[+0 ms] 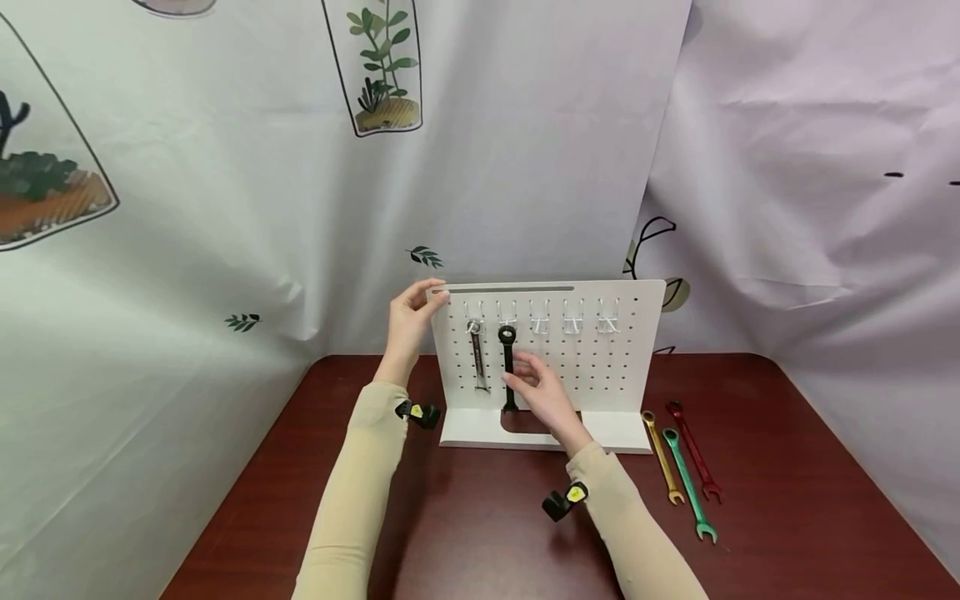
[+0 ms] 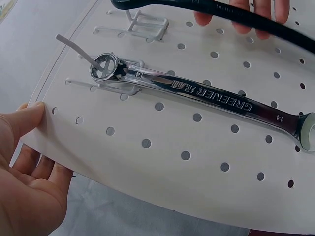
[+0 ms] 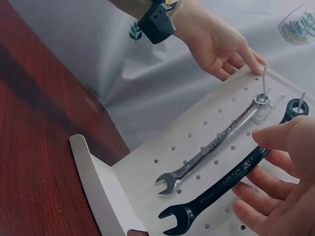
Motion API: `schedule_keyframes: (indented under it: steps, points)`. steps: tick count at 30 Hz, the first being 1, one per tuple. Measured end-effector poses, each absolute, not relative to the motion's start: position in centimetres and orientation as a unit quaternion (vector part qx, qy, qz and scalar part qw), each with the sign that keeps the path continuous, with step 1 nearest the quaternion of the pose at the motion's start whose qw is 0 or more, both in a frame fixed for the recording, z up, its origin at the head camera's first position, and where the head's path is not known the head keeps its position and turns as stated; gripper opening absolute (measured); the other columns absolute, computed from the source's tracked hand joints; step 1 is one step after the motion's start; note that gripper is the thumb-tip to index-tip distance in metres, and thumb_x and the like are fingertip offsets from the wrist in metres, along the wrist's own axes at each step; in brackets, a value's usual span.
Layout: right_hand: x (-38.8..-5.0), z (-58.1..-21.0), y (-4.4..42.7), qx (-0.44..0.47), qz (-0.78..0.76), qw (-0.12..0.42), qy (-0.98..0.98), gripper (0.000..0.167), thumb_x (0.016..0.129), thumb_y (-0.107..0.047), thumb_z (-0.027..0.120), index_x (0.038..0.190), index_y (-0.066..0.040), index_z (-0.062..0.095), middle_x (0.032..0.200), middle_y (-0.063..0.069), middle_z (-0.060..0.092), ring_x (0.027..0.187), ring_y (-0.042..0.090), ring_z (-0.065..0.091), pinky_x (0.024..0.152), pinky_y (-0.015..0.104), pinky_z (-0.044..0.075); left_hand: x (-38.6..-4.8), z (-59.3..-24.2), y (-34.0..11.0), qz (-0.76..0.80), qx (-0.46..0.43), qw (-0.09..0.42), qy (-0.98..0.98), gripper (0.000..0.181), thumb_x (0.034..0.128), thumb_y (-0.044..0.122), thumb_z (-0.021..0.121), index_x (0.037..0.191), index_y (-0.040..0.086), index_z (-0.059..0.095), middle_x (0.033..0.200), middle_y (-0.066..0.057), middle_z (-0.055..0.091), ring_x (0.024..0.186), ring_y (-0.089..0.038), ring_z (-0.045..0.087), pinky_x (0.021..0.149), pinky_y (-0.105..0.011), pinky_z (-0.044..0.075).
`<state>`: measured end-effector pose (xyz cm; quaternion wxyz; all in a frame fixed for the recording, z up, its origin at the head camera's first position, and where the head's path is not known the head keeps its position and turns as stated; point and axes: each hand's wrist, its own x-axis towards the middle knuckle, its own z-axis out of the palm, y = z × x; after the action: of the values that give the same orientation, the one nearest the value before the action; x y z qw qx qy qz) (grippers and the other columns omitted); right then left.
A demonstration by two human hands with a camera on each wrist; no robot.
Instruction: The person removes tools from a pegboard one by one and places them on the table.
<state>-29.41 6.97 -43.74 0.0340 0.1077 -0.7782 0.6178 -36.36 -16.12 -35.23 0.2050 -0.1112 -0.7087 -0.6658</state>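
A black wrench (image 1: pixel 508 358), pinched in the right hand (image 1: pixel 543 395), is at the second hook (image 2: pixel 164 30) from the board's (image 1: pixel 641 333) left, beside a hanging silver wrench (image 1: pixel 478 354). The left hand (image 1: pixel 408 325) pinches the board's corner. Three wrenches (image 1: pixel 686 479) lie on the table (image 1: pixel 495 508).

The left wrist view's edges crop the silver wrench (image 2: pixel 206 94) and black wrench (image 2: pixel 236 14).
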Motion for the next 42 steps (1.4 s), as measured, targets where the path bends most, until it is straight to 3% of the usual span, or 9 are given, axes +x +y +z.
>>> schedule_keyframes:
  steps: [7, 11, 24, 29, 37, 42]
  points:
    - [-29.0, -43.9, 6.8, 0.103, 0.616, 0.036, -0.78, 0.05, 0.097, -0.027, 0.069, 0.14, -0.004, 0.056, 0.126, 0.018, 0.063, 0.115, 0.034, 0.061, 0.099, 0.051, 0.045, -36.0, -34.7, -16.1, -0.666, -0.105, 0.189, -0.714, 0.035, 0.0954, 0.013, 0.072, 0.126, -0.003, 0.067, 0.072, 0.003, 0.052, 0.069, -0.012, 0.039, 0.067, -0.028, 0.032]
    - [-28.9, -44.1, 6.7, 0.098, 0.623, 0.038, -0.775, 0.047, 0.096, -0.022, 0.07, 0.137, -0.003, 0.058, 0.125, 0.018, 0.064, 0.114, 0.034, 0.062, 0.098, 0.05, 0.047, -34.5, -33.4, -15.6, -0.664, -0.108, 0.189, -0.716, 0.032, 0.0956, 0.009, 0.07, 0.124, -0.005, 0.067, 0.076, 0.001, 0.058, 0.07, -0.011, 0.041, 0.067, -0.028, 0.034]
    - [-28.3, -45.2, 6.9, 0.088, 0.63, 0.032, -0.771, 0.04, 0.092, -0.018, 0.074, 0.128, -0.001, 0.064, 0.113, 0.014, 0.068, 0.104, 0.029, 0.066, 0.088, 0.04, 0.054, -36.4, -35.0, -16.0, -0.667, -0.116, 0.2, -0.709, 0.033, 0.0935, 0.019, 0.075, 0.123, 0.004, 0.071, 0.079, 0.006, 0.061, 0.072, -0.011, 0.043, 0.068, -0.028, 0.034]
    - [-28.0, -45.7, 6.6, 0.088, 0.646, 0.017, -0.758, 0.038, 0.093, -0.011, 0.073, 0.126, 0.004, 0.064, 0.109, 0.015, 0.067, 0.099, 0.03, 0.068, 0.082, 0.037, 0.057, -36.4, -35.1, -16.0, -0.663, -0.116, 0.208, -0.71, 0.033, 0.0929, 0.022, 0.076, 0.121, 0.006, 0.072, 0.069, 0.007, 0.049, 0.068, -0.012, 0.036, 0.066, -0.028, 0.031]
    - [-27.9, -45.7, 6.2, 0.083, 0.647, 0.01, -0.757, 0.035, 0.098, -0.007, 0.066, 0.127, 0.011, 0.059, 0.111, 0.02, 0.066, 0.098, 0.042, 0.067, 0.083, 0.046, 0.057, -36.4, -35.2, -16.2, -0.664, -0.119, 0.213, -0.707, 0.03, 0.0927, 0.022, 0.076, 0.119, 0.007, 0.073, 0.066, 0.006, 0.044, 0.066, -0.013, 0.034, 0.066, -0.029, 0.029]
    - [-27.7, -45.7, 6.4, 0.085, 0.647, 0.015, -0.758, 0.035, 0.097, -0.012, 0.068, 0.126, 0.007, 0.062, 0.109, 0.017, 0.066, 0.095, 0.037, 0.068, 0.081, 0.043, 0.057, -36.5, -35.2, -16.2, -0.672, -0.11, 0.196, -0.706, 0.034, 0.093, 0.02, 0.076, 0.122, 0.005, 0.071, 0.07, 0.007, 0.053, 0.069, -0.012, 0.04, 0.068, -0.029, 0.034]
